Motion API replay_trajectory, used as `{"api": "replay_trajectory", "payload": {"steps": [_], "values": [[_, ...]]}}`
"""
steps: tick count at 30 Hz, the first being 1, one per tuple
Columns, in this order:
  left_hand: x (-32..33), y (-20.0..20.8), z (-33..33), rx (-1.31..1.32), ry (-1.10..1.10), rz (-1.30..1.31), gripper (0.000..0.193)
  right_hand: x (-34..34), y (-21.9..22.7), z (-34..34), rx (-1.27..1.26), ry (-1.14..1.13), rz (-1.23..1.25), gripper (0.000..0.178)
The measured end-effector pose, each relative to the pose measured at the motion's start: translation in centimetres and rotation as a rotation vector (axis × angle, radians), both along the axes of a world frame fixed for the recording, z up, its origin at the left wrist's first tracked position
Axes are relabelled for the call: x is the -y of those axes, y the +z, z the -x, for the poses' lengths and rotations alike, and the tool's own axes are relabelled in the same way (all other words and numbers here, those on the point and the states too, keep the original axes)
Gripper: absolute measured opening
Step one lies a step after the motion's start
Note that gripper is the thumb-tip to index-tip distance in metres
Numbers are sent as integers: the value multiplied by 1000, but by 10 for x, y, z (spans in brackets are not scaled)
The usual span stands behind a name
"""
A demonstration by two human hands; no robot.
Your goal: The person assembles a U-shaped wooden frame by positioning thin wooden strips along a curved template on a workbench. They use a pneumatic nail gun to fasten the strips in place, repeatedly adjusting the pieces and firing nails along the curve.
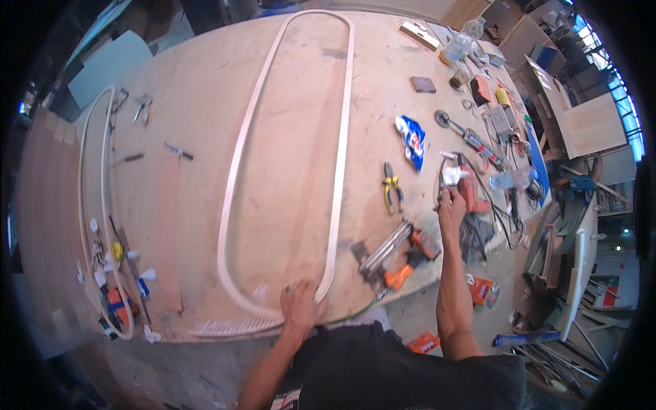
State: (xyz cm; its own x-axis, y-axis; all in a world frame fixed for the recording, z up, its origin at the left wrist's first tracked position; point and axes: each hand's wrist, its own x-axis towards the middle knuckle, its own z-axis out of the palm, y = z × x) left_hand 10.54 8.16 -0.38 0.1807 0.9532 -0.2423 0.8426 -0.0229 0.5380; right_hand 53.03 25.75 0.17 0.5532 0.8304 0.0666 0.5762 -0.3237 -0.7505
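Worktop: the broad wooden worktop spreads out before you, with most of its tools along your right side.
Large loop: the long pale loop lies across the middle of it, pointing away from you, its near end close to the edge. Its rounded shape looks already made; its near right bend is partly under your hand, so you cannot tell whether that part is joined or finished.
Second loop: a narrower pale loop lies well apart on your left, also in its rounded form, with small items inside and around its near end.
Ribbed strip: a pale strip with cross lines lies along the near edge beside the large loop's bend; whether it is fixed to the loop does not show.
Orange tool: the orange and black tool lies near the edge, between your hands, untouched.
Red tool: the red power tool lies just beside your right hand.
Left hand: your left hand rests on the large loop's near right bend, fingers curled down; you cannot tell how firmly they grip.
Right hand: your right hand reaches out, fingers bunched close together.
White piece: a small white piece sits at those fingertips; you cannot tell if they pinch it.
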Motion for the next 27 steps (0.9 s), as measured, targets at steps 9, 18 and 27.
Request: {"api": "replay_trajectory", "payload": {"steps": [9, 18, 27], "values": [[-12, 28, -51, -192, 264, 80, 32, -347, -29, -106, 124, 105, -182, 42], [-18, 45, -80, -432, 279, 168, 47, -569, -73, -172, 665, 157, 68, 81], [3, 27, -69, -336, 390, 197, 38, -690, -87, -206, 915, 147, 57, 93]]}}
